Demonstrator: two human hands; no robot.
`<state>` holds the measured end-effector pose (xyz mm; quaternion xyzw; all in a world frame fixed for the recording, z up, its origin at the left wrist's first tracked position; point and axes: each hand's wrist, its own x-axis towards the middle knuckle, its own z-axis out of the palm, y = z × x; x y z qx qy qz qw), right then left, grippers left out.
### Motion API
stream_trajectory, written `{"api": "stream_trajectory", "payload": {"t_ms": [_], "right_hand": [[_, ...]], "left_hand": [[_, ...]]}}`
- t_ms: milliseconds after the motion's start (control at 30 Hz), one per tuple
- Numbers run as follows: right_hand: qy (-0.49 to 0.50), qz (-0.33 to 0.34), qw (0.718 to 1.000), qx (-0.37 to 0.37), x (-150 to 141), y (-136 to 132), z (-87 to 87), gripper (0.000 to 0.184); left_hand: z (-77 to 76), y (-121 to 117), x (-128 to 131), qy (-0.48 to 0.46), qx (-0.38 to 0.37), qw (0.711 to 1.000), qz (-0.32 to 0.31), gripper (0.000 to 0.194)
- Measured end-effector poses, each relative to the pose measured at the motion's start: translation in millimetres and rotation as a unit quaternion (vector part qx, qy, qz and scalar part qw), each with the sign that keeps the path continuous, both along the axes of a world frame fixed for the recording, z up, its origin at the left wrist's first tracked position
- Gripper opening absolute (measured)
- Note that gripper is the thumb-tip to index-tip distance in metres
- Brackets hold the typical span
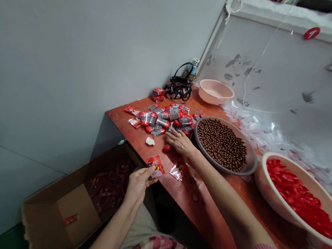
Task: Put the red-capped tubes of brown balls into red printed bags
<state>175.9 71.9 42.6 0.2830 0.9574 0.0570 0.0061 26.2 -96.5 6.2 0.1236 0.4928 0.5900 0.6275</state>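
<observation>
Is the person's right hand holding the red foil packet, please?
No, the left hand holds the red foil packet, while the right hand rests at the edge of the pile of packets.

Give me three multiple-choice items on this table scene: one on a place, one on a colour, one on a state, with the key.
1. Where does the grey dish of brown balls stand?
A) Inside the cardboard box
B) On the table, beside the right hand
C) On the floor

2. What colour are the pieces in the large pale basin?
A) Blue
B) Green
C) Red

3. What is the left hand doing?
A) Pressing on the grey dish
B) Holding a red packet
C) Lying open inside the box

Answers:
1. B, the dish rests on the tabletop just right of that hand.
2. C, the basin is filled with red pieces.
3. B, its fingers are on the packet at the table's edge.
</observation>
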Motion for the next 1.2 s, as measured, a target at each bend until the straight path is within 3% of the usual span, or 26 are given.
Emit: {"api": "stream_trajectory", "payload": {"t_ms": [100, 233, 367, 400, 467, 567, 733, 967, 1033, 1133, 1200], "right_hand": [[0.106, -0.031, 0.992, -0.056, -2, -16, 3.5, 0.026], [0.278, -0.149, 0.938, -0.14, 4, -68, 11.1, 0.025], [0.447, -0.229, 0.772, -0.389, 10, -137, 11.1, 0.023], [0.459, -0.239, 0.739, -0.432, 11, -152, 8.7, 0.023], [0.472, -0.255, 0.701, -0.47, 10, -173, 1.7, 0.023], [0.485, -0.278, 0.693, -0.456, 9, -186, -8.9, 0.024], [0.502, -0.284, 0.691, -0.436, 11, -182, -13.8, 0.022], [0.519, -0.248, 0.63, -0.521, 15, -179, -19.5, 0.023], [0.52, -0.266, 0.649, -0.487, 15, -179, -21.4, 0.022], [0.51, -0.295, 0.717, -0.372, 14, -179, -22.0, 0.02], [0.5, -0.297, 0.747, -0.322, 13, -179, -21.8, 0.018]], "left_hand": [[0.6, 0, -3, -0.035, -0.002, 0.999, 0.025, 0.019], [1.9, 2, -3, -0.101, -0.007, 0.992, 0.072, 0.012], [4.2, 7, 6, -0.171, 0.01, 0.979, 0.106, 0.007], [5.6, 8, 10, -0.185, 0.017, 0.976, 0.11, 0.007], [9.3, 11, 18, -0.202, 0.028, 0.973, 0.106, 0.006], [16.2, 13, 30, -0.205, 0.041, 0.975, 0.077, 0.008], [24.2, 11, 41, -0.197, 0.047, 0.978, 0.055, 0.016], [31.4, 7, 42, -0.101, 0.096, 0.99, -0.018, 0.021], [31.8, 6, 42, -0.086, 0.106, 0.99, -0.031, 0.021], [29.3, 7, 43, -0.08, 0.105, 0.99, -0.053, 0.02], [26.9, 7, 43, -0.076, 0.095, 0.991, -0.063, 0.02]]}}
